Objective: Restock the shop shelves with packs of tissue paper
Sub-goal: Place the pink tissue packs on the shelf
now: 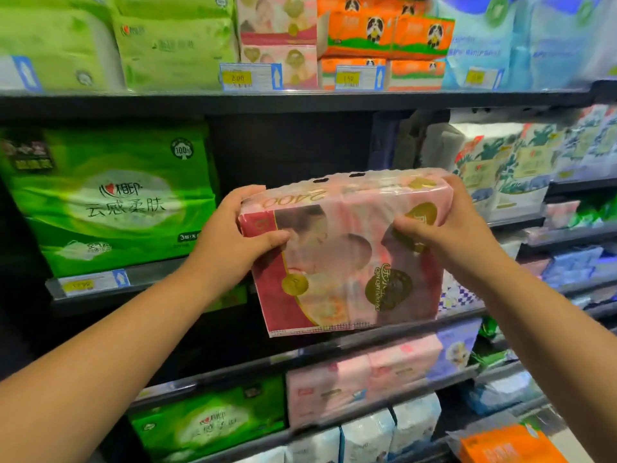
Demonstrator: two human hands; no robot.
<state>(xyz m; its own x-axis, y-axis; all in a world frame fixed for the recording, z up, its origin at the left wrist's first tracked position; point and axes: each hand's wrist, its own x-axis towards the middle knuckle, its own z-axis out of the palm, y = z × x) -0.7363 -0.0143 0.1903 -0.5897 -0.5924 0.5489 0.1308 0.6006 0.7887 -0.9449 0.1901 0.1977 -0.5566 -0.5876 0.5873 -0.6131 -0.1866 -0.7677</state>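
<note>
Both grips clenched on pink pack: left hand and right hand at its ends, long axis crosswise, dark shelf gap straight behind.

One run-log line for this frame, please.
left hand + right hand: gripping pink tissue pack | at empty middle-shelf gap | not yet shelved
</note>
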